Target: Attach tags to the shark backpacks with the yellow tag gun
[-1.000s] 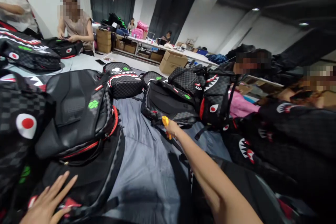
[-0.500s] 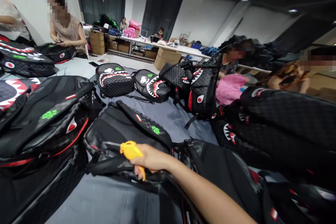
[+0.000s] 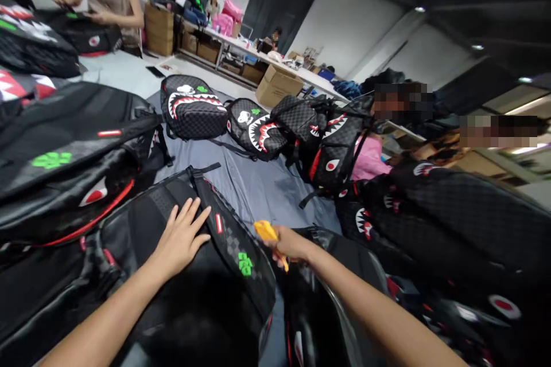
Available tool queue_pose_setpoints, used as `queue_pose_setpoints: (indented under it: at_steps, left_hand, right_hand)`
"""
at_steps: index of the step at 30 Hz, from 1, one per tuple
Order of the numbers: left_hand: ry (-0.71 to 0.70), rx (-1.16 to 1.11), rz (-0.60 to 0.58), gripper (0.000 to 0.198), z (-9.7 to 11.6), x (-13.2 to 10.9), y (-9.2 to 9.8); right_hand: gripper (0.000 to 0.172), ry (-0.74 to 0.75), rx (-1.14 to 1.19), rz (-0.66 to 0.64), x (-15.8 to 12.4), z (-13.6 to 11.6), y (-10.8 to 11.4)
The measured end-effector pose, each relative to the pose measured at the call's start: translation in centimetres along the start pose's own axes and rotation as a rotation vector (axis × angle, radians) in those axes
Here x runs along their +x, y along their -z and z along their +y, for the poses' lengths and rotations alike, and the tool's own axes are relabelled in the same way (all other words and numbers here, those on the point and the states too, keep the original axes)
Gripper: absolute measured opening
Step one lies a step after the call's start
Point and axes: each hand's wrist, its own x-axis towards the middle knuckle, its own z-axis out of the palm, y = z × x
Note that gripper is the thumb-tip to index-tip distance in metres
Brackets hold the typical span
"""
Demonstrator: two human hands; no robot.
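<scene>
My left hand (image 3: 181,238) lies flat on the back panel of a black backpack (image 3: 189,292), fingers spread, close to its shoulder strap (image 3: 230,235). The strap carries a red-and-white tag and a green patch (image 3: 245,264). My right hand (image 3: 290,242) is closed round a yellow air blow gun (image 3: 266,230) with a thin nozzle pointing left. It is held just beyond the backpack's right edge, over a second black backpack (image 3: 344,258). The fingers on the gun's underside are partly hidden.
Backpacks with shark mouths (image 3: 196,106) stand along the far side of the grey cloth (image 3: 267,189). More bags (image 3: 451,212) are piled at right, others (image 3: 77,155) at left. A person (image 3: 114,6) handles a bag at upper left. Cardboard boxes (image 3: 278,86) stand behind.
My left hand has come into view and rests on the near backpack, which sits closer and turned. My right hand has moved right with the air blow gun, off the bag. The view has tilted.
</scene>
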Motion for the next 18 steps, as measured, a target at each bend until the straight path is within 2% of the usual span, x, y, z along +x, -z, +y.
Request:
queue_pose_setpoints:
  at_steps: [2,3,5,7,10,13,16,18]
  left_hand:
    - [0.014,-0.012,0.001,0.057,-0.3,1.2,-3.3]
    - [0.009,-0.021,0.005,0.059,-0.6,1.3,-4.4]
    - [-0.009,-0.038,0.022,0.062,-1.4,0.8,-5.6]
    - [-0.026,-0.034,0.038,0.063,-2.0,0.3,-6.0]
    - [-0.039,0.025,0.067,0.065,-2.4,0.0,-6.6]
    - [-0.061,0.049,0.120,0.069,-2.7,0.1,-8.0]
    - [-0.057,-0.042,0.224,0.062,-2.9,-0.2,-10.1]
    - [-0.016,-0.107,0.287,0.057,-2.8,-0.6,-11.4]
  right_hand:
    - [0.022,-0.004,0.110,0.163,1.6,-0.6,2.9]
    - [0.023,-0.005,0.130,0.266,3.1,-1.3,4.6]
    - [0.027,-0.005,0.105,0.404,7.1,-3.6,7.7]
    - [0.031,0.016,0.076,0.457,11.8,-6.5,9.7]
    - [0.033,0.054,0.042,0.539,19.0,-11.0,10.9]
    - [0.037,0.074,0.001,0.633,24.9,-15.0,11.7]
    - [0.040,0.094,-0.065,0.696,29.5,-17.6,12.9]
    - [0.042,0.082,-0.123,0.702,32.2,-18.4,13.6]
